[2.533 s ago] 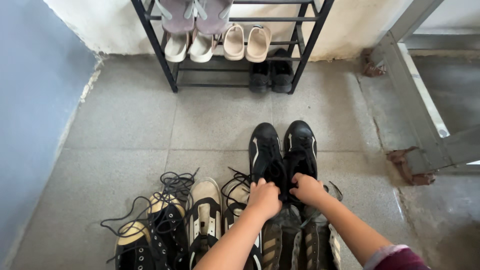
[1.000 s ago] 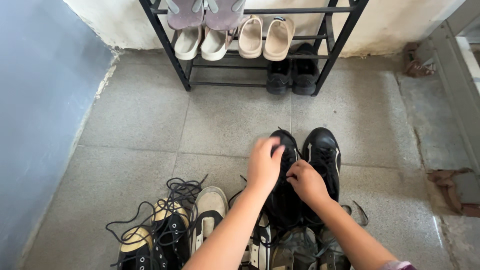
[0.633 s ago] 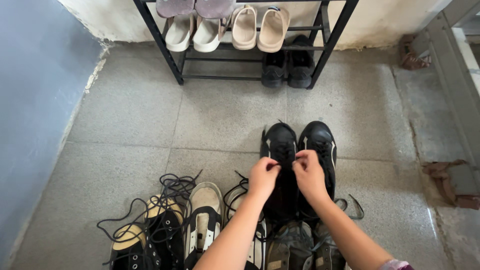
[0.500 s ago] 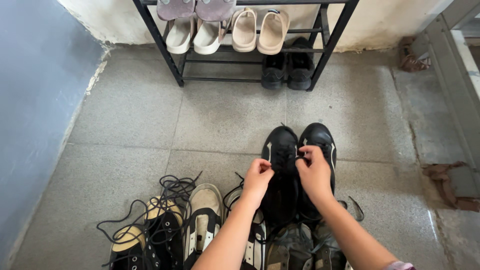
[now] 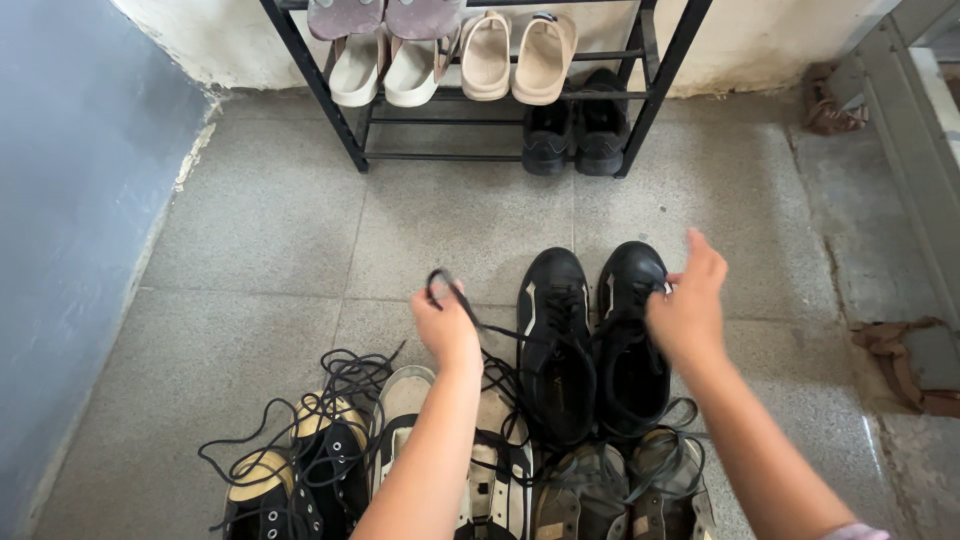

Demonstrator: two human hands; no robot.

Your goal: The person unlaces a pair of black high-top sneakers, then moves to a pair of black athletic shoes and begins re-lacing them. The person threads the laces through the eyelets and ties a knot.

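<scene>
Nearest to me, along the bottom edge, sits a row of other shoes: black canvas sneakers (image 5: 300,470) with loose laces in a tangle at left, a cream-and-black pair (image 5: 450,460) under my left forearm, and a worn grey pair (image 5: 620,490) lower right. Just beyond them stands the pair of black shoes (image 5: 590,335), side by side on the grey tiled floor (image 5: 250,250), toes pointing away. My left hand (image 5: 447,322) is closed around a black lace (image 5: 480,320) and pulled out to the left, the lace running taut from the fist back to the left shoe's eyelets. My right hand (image 5: 688,305) is out to the right of the right shoe, fingers partly curled; it seems to pinch the other lace end, though I cannot tell for sure. I judge this the tightening pull of lacing the left shoe. Next would call for bringing both ends back to the middle and crossing them without slackening. Farthest off, a black shoe rack (image 5: 640,100) holds pale slippers (image 5: 515,55) and small black shoes (image 5: 575,135) against the wall.
</scene>
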